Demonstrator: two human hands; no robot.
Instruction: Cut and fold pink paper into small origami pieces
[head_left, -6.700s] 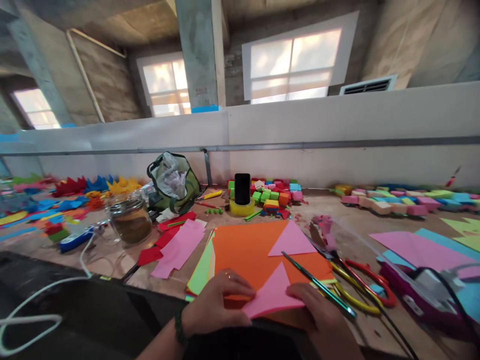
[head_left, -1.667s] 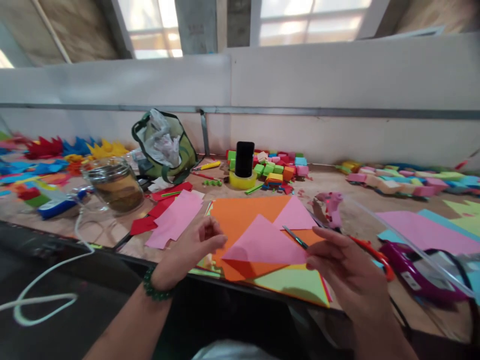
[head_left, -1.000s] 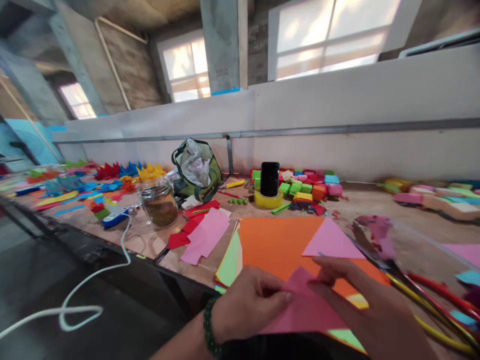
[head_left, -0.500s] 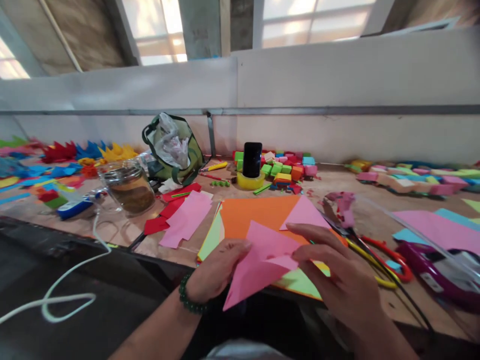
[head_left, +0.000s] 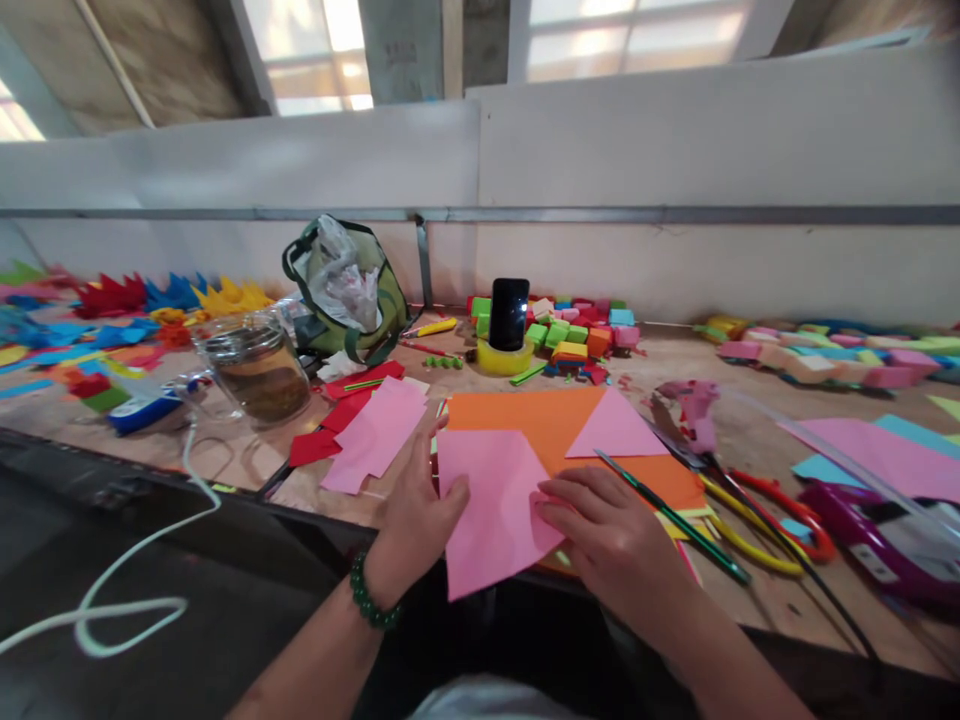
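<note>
Glass jar [head_left: 259, 375]: on counter [head_left: 660, 360], well L of & beyond L hand; brown contents.
Pink cutout [head_left: 379, 435]: flat, just beyond L hand, to its L.
L hand [head_left: 420, 505]: green bead bracelet; thumb over sheet's L edge, fingers part-extended; grip firmness can't tell.
Pink sheet [head_left: 487, 510]: betw. both hands, over orange sheet [head_left: 517, 408].
R hand [head_left: 619, 530]: fingers curled, gripping sheet's R edge.
Pink triangle [head_left: 619, 428]: just beyond R hand, on orange.
Green pen-like tool [head_left: 679, 522]: R of R hand, slanted.
Red & yellow handles [head_left: 784, 495]: farther R.
</note>
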